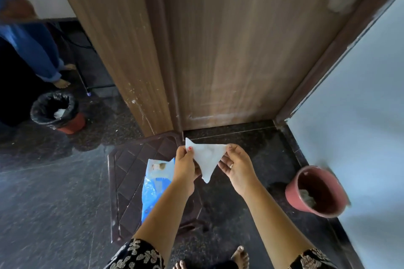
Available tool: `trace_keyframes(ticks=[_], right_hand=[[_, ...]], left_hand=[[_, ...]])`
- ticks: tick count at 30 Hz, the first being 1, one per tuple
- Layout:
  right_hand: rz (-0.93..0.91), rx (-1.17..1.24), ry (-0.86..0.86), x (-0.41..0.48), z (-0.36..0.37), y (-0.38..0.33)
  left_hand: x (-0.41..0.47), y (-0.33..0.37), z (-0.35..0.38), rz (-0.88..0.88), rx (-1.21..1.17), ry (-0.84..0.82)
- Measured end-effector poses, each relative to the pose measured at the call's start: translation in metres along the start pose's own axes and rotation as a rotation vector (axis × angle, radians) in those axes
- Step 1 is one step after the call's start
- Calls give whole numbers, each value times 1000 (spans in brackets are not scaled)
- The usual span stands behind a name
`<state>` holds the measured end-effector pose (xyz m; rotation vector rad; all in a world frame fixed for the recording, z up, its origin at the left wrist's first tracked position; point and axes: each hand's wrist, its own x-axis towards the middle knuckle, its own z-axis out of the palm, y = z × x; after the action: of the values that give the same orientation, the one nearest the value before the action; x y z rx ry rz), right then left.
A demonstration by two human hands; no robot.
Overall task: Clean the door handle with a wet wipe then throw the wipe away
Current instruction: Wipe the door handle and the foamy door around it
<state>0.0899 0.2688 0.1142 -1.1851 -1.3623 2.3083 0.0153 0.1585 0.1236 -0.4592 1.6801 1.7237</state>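
Low centre of the frame, the left hand (185, 165) and right hand (238, 169) each pinch an upper corner of the wet wipe (207, 159), stretching it flat, probably to unfold it for wiping; the door handle is out of view; the blue wipe pack (153, 188) lies just left, its print unreadable; a lined bin (36, 113) stands mid left.
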Motion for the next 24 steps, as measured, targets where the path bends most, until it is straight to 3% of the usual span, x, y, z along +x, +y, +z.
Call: trace_keyframes(ticks=[6, 14, 17, 20, 24], right_hand=[[-18, 238, -18, 5, -45, -57], [-161, 284, 55, 11, -113, -156], [-181, 316, 63, 16, -133, -185], [-183, 383, -40, 25, -147, -209], [-302, 240, -136, 44, -160, -236]], left_hand=[[-19, 18, 77, 28, -23, -166], [-35, 46, 190, 311, 310, -216], [-40, 59, 226, 398, 292, -243], [-41, 74, 254, 411, 245, -303], [-27, 92, 282, 380, 142, -360]])
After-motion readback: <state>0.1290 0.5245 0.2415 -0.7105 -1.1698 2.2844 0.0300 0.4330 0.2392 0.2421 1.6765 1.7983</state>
